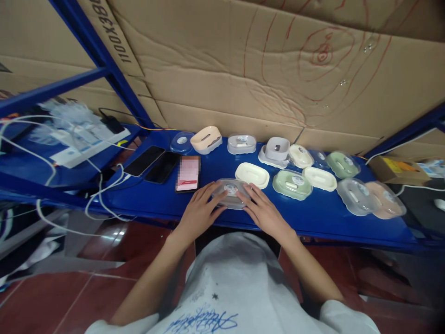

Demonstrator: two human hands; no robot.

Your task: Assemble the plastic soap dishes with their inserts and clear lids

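Both my hands are on a grey soap box with a clear domed lid [229, 200] near the front edge of the blue table. My left hand [200, 208] grips its left side, fingertips resting on the lid and thumb at the near edge. From the right, my right hand [264, 209] holds it the same way. A round label shows on the lid between the fingers. Just behind lies a cream soap dish [252, 175] without a lid. To its right is a green soap box with a clear lid [292, 184].
Three phones lie left of my hands, the nearest with a lit screen [188, 174]. Along the back stand more soap boxes, including a peach one [206, 139]. Lidded grey [354, 197] and peach boxes sit far right. White cables [100, 195] hang over the left edge.
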